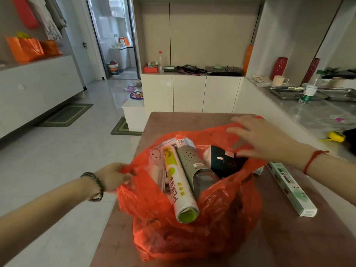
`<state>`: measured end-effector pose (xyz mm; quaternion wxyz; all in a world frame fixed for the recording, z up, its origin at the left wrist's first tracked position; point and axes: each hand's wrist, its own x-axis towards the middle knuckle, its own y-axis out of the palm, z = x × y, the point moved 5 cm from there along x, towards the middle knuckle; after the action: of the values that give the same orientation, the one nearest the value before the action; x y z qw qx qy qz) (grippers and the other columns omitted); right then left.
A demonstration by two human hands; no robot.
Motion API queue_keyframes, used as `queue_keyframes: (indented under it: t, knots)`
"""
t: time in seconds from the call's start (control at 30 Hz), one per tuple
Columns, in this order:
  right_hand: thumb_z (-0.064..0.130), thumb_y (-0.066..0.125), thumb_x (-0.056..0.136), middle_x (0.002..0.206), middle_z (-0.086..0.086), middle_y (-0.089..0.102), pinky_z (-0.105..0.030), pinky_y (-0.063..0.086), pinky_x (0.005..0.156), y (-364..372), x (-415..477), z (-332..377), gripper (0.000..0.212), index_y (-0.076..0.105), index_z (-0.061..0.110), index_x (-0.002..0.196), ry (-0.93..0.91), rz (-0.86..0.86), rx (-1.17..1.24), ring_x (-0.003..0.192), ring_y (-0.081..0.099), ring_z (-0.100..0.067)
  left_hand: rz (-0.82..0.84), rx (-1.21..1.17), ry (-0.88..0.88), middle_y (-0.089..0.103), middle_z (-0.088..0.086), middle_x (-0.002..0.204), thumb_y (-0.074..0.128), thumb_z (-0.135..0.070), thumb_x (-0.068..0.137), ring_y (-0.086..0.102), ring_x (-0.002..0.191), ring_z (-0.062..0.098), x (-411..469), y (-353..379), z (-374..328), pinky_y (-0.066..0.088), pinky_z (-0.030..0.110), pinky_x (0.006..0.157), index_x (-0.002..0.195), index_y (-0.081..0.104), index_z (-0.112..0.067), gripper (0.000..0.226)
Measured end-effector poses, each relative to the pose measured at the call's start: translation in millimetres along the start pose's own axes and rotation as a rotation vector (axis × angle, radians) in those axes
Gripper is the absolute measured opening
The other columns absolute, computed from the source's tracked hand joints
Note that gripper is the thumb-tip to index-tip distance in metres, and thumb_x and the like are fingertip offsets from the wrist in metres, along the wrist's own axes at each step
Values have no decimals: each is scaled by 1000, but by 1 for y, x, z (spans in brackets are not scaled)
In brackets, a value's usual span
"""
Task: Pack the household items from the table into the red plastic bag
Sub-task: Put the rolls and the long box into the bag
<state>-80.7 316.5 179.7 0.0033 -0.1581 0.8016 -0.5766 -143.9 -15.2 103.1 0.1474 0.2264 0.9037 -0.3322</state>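
Observation:
The red plastic bag (221, 212) stands open on the brown table (300, 239). Sticking out of it are a white and yellow roll of cling film (179, 185), a grey perforated holder (194, 166), a dark packet (225, 162) and a flat white pack (159, 157). My left hand (113, 177) pinches the bag's left rim. Over the bag's far right side my right hand (264, 139) hovers with its fingers spread, holding nothing. A long white and green box (290, 187) lies on the table right of the bag.
A grey counter (317, 116) to the right carries a water bottle (308, 93), metal trays and a yellow tape measure (335, 136). White cabinets stand behind the table. Green mats lie on the tiled floor at the left.

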Motion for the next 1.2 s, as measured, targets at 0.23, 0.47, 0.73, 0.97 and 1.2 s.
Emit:
queue_keyframes:
  t: [0.23, 0.47, 0.73, 0.97, 1.2]
  knots:
    - [42, 46, 91, 115, 5, 64, -34, 24, 114, 38, -48, 76, 38, 49, 29, 126, -252, 418, 245, 113, 55, -13, 271, -549, 3, 64, 6, 49, 53, 4, 51, 62, 39, 16, -33, 4, -4, 53, 23, 39, 89, 53, -4, 38]
    - [23, 67, 80, 78, 39, 60, 0, 35, 67, -3, -59, 36, 9, 66, 28, 87, -130, 311, 585, 76, 55, 16, 178, -626, 115, 68, 6, 51, 80, -20, 34, 62, 39, 12, -38, -51, -53, 53, 20, 40, 76, 68, -9, 45]
    - [30, 64, 82, 107, 1, 56, -15, 33, 86, -24, -67, -15, 20, 67, 20, 99, 399, -252, 620, 98, 52, -7, 0, -571, 185, 45, -7, 25, 42, -16, 91, 40, 19, 0, -21, -32, -76, 30, 8, 24, 85, 53, -17, 13]
    - [24, 73, 75, 134, -18, 48, -34, 45, 90, 32, 1, -81, 70, 39, 2, 132, 835, 111, 713, 121, 49, -32, -229, -580, 265, 39, -6, 26, 47, -24, 91, 29, 19, 2, 25, -39, -110, 24, 7, 26, 82, 57, -22, 14]
    - [8, 53, 88, 49, -2, 57, -27, 43, 51, 35, 59, -106, 10, 60, 10, 82, 939, -45, 1640, 46, 49, -13, -377, -485, 426, 46, -11, 30, 37, -16, 95, 35, 25, 2, 63, -41, -158, 27, 11, 29, 73, 56, -17, 29]
